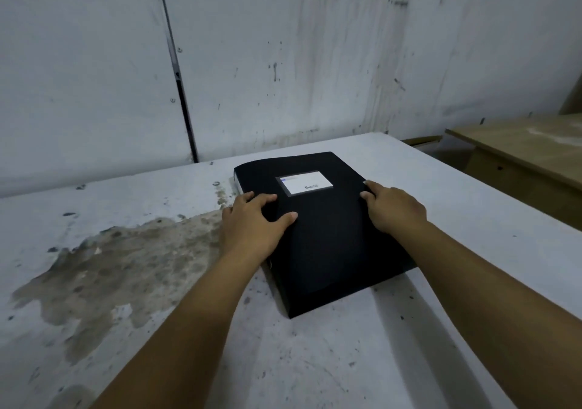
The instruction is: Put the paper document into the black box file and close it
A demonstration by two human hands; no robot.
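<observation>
The black box file lies flat and closed on the white table, with a white label on its lid. My left hand grips the file's left edge, thumb on the lid and fingers curled over the side. My right hand rests on the right edge, fingertips hooked over it. A thin sliver of white shows at the file's far left corner. No loose paper document is in view.
A large brown stain covers the table to the left of the file. A grimy white wall stands close behind the table. A wooden desk stands at the right, beyond the table's edge.
</observation>
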